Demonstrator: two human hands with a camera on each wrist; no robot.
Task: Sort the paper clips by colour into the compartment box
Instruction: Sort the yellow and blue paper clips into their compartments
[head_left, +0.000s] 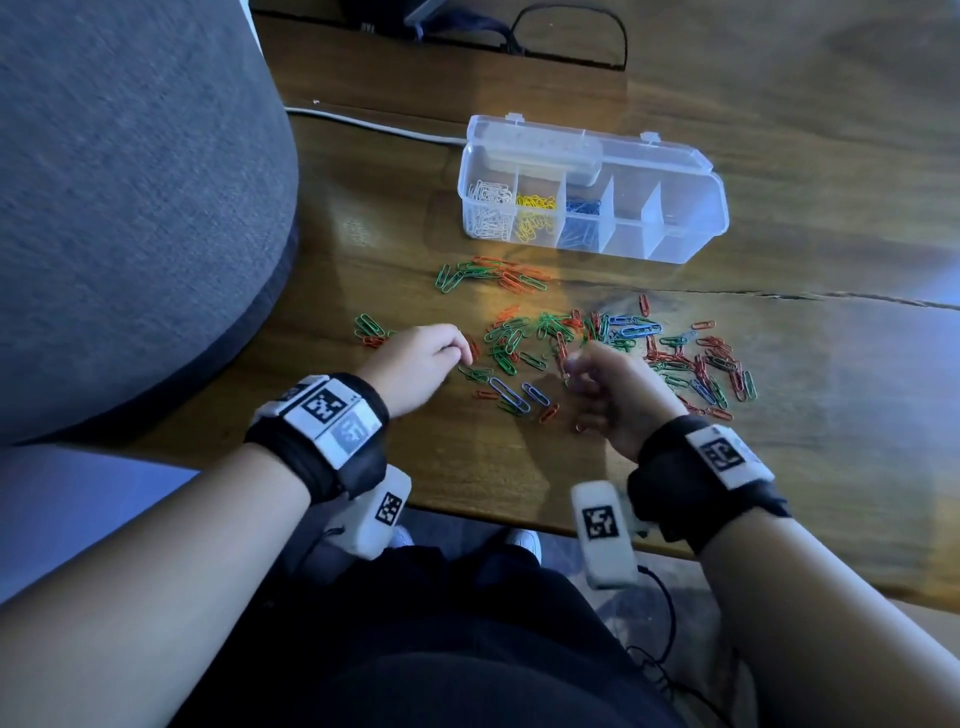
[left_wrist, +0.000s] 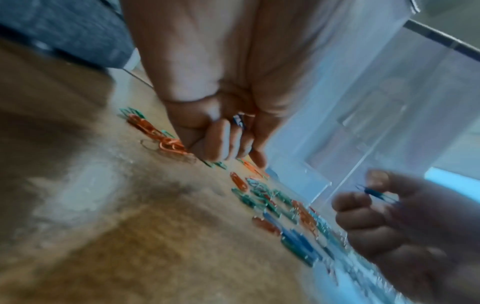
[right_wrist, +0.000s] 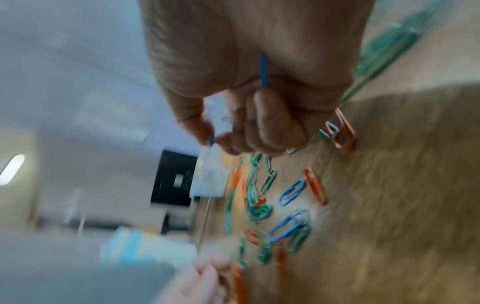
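Note:
A clear compartment box (head_left: 675, 244) stands open at the back of the wooden table, with white clips (head_left: 488, 205), yellow clips (head_left: 535, 210) and blue clips (head_left: 582, 215) in its three left compartments. Loose red, green and blue paper clips (head_left: 561, 332) lie scattered in front of it. My left hand (head_left: 460, 353) is curled over the pile's left side, fingertips on the table; a blue clip (left_wrist: 239, 121) shows inside its palm. My right hand (head_left: 576, 374) hovers just above the pile, fisted round blue clips (right_wrist: 263, 70) and pinching another between thumb and forefinger.
A grey upholstered seat (head_left: 130, 208) crowds the table's left side. A white cable (head_left: 374, 124) and a black cable (head_left: 571, 31) run behind the box. A separate green and red clip group (head_left: 493, 273) lies nearer the box. The table's front edge (head_left: 493, 519) is under my wrists.

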